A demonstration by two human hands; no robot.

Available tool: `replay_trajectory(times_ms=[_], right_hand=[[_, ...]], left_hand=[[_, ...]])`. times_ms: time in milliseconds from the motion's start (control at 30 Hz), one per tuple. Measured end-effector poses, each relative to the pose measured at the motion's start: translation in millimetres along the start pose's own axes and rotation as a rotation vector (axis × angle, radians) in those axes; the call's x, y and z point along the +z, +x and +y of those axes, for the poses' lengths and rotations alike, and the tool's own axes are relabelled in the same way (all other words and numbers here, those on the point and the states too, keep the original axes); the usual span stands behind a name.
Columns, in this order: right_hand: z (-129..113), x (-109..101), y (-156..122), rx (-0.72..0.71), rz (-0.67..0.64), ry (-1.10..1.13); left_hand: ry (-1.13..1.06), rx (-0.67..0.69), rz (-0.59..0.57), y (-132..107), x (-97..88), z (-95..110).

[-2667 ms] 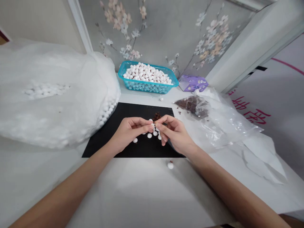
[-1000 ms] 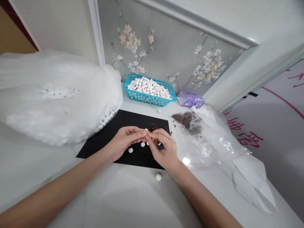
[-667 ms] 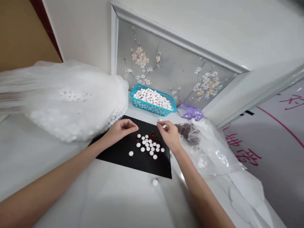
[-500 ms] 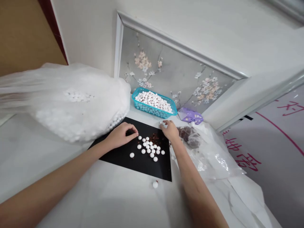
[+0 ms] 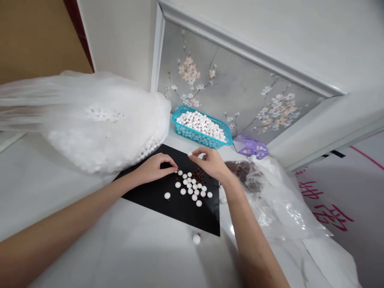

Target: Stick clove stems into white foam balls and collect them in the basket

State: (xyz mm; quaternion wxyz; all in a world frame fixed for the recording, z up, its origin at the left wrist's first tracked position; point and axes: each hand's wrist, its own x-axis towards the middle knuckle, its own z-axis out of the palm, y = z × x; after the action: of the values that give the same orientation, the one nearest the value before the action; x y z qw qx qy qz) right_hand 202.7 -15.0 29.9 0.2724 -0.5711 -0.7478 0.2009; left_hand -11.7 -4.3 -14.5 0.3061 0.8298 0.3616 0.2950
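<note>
The left hand lies curled with its fingertips at the cluster's 10 o'clock edge, and the right hand is raised over the mat's far edge, thumb and forefinger drawn close; neither visibly holds anything, though a small grip cannot be ruled out. The white round beads sit bunched within both hands' reach on a black mat, likely for contrast, beside a heap of brown flakes. From there, a teal basket of beads lies at 12 o'clock, a bulging plastic bag at 10 o'clock, and a bag of brown flakes at 2 o'clock.
</note>
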Motion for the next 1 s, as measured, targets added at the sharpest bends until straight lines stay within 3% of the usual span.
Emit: replay_trajectory(times_ms=[167,300,567,700,1000], right_hand=[[-21.0,7.2,-6.2,-0.026,-0.195,0.002],[-22.8,13.2,-7.1,-0.026,-0.278,-0.017],[-22.4,18.7,-6.3,-0.047,-0.206,0.051],[-26.3,17.8,-9.9,-0.033,-0.246,0.089],[-39.0,29.5,-17.9,0.01,-0.301,-0.157]], left_hand=[[0.05,0.006,-0.007,0.3,1.3,-2.2],[-0.038,-0.049,0.069,-0.9,4.1,2.8],[-0.307,-0.15,0.121,-3.2,5.1,17.0],[-0.416,-0.215,0.137,-2.8,4.8,18.1],[-0.504,-0.331,0.292,-1.8,7.0,9.3]])
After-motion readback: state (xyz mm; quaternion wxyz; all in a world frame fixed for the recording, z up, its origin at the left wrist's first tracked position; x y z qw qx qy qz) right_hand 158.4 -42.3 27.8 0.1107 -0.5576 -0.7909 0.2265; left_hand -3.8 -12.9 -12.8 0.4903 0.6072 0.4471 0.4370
